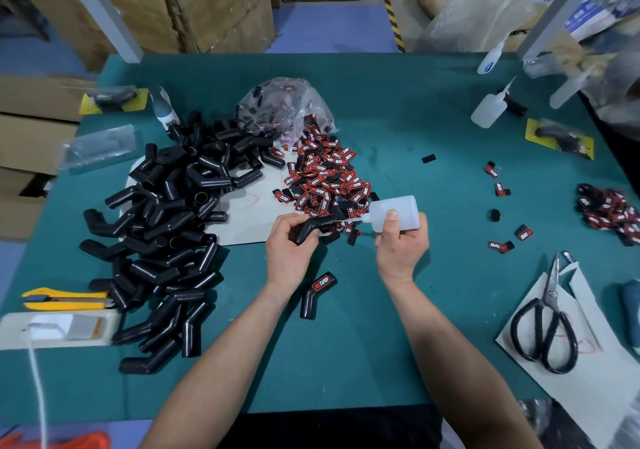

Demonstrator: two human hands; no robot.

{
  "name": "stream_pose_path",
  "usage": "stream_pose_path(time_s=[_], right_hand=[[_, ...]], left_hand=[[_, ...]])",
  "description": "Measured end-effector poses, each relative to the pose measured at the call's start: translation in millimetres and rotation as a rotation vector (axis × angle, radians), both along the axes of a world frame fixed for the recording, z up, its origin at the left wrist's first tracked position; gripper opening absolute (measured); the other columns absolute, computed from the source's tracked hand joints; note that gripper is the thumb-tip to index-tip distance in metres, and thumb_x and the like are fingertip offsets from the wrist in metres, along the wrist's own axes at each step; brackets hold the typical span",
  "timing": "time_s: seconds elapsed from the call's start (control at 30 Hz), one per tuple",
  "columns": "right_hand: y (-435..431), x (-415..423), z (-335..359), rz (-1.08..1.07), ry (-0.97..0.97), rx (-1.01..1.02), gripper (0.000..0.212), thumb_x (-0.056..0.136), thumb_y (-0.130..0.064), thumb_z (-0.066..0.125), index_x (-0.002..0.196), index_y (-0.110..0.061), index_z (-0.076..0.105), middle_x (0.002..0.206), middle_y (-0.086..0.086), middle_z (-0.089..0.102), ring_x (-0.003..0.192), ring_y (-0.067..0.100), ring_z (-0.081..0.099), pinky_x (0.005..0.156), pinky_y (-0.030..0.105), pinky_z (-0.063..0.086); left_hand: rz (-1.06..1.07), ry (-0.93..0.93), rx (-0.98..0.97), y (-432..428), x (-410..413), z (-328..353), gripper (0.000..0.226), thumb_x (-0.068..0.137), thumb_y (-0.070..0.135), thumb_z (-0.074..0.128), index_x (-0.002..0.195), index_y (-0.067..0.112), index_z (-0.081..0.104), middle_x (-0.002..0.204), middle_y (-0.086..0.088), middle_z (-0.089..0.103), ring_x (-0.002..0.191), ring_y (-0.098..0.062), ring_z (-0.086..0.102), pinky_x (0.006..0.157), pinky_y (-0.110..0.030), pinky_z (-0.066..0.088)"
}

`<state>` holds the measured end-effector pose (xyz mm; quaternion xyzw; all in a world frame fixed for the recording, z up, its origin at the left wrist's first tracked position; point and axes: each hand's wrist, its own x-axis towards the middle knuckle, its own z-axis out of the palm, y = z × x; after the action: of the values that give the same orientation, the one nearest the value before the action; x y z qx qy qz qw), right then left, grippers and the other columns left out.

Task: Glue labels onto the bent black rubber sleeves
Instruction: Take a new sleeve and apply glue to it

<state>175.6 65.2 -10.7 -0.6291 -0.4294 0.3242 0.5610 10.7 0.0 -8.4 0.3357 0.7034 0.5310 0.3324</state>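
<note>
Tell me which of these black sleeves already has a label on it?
The lone sleeve lying on the mat just below the left hand: it shows a red label. The piled sleeves and the held one look bare.

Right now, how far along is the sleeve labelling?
Looks early. Done: one bent black rubber sleeve with a red-and-black label lies on the green table mat. In hand: the left hand holds a bare bent sleeve while the right hand points a translucent white plastic glue bottle at it. Left: the large pile of unlabelled black sleeves and the heap of loose red-and-black labels.
</note>
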Motion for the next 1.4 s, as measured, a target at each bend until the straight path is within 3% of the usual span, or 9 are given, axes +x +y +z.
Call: stream_pose_path(time_s=[0.43,0.6,0.8,1.03,1.4], right_hand=[[1.3,3.4,4.4,-0.022,0.004,0.011,0.031,0.08,-0.052,0.063,0.075,-0.027,0.046,0.067,0.016,0.055,0.058,0.048,0.057,0.053,0.056,0.049],[1.3,3.7,5.2,-0.028,0.007,0.008,0.031,0.081,-0.051,0.063,0.075,-0.027,0.045,0.068,0.026,0.057,0.058,0.046,0.059,0.053,0.058,0.049],[2.3,7.2,4.2,-0.016,0.038,0.005,0.032,0.081,-0.052,0.064,0.075,-0.027,0.045,0.065,0.013,0.053,0.056,0.048,0.057,0.052,0.057,0.048],[2.8,8.2,6.0,-0.043,-0.048,0.04,0.017,0.081,-0.053,0.065,0.07,-0.047,0.052,0.067,0.011,0.05,0.058,0.049,0.054,0.051,0.056,0.047],[2.3,8.9,5.5,-0.038,-0.021,0.02,0.019,0.081,-0.054,0.065,0.07,-0.048,0.051,0.066,0.011,0.05,0.058,0.049,0.054,0.05,0.058,0.046]], left_hand=[[0.008,-0.013,-0.008,-1.0,-1.4,1.6,0.026,0.085,0.002,0.079,0.108,0.012,0.071,0.111,-0.001,0.069,0.107,-0.02,0.067,0.101,-0.043,0.054],[0.012,-0.025,-0.012,-0.9,-1.6,2.0,0.026,0.085,0.004,0.079,0.107,0.016,0.071,0.111,0.001,0.069,0.107,-0.018,0.067,0.101,-0.041,0.054],[0.022,-0.031,-0.003,-0.1,-0.7,1.1,0.028,0.084,0.002,0.079,0.105,0.02,0.07,0.111,-0.002,0.07,0.107,-0.021,0.067,0.102,-0.044,0.053],[0.015,-0.022,-0.003,-0.6,-1.5,1.9,0.029,0.084,0.005,0.08,0.103,0.025,0.07,0.11,0.001,0.069,0.107,-0.018,0.067,0.102,-0.044,0.053],[0.018,-0.026,-0.005,-0.4,-1.9,1.5,0.034,0.085,0.007,0.08,0.101,0.033,0.068,0.111,0.003,0.069,0.107,-0.018,0.068,0.101,-0.044,0.054]])
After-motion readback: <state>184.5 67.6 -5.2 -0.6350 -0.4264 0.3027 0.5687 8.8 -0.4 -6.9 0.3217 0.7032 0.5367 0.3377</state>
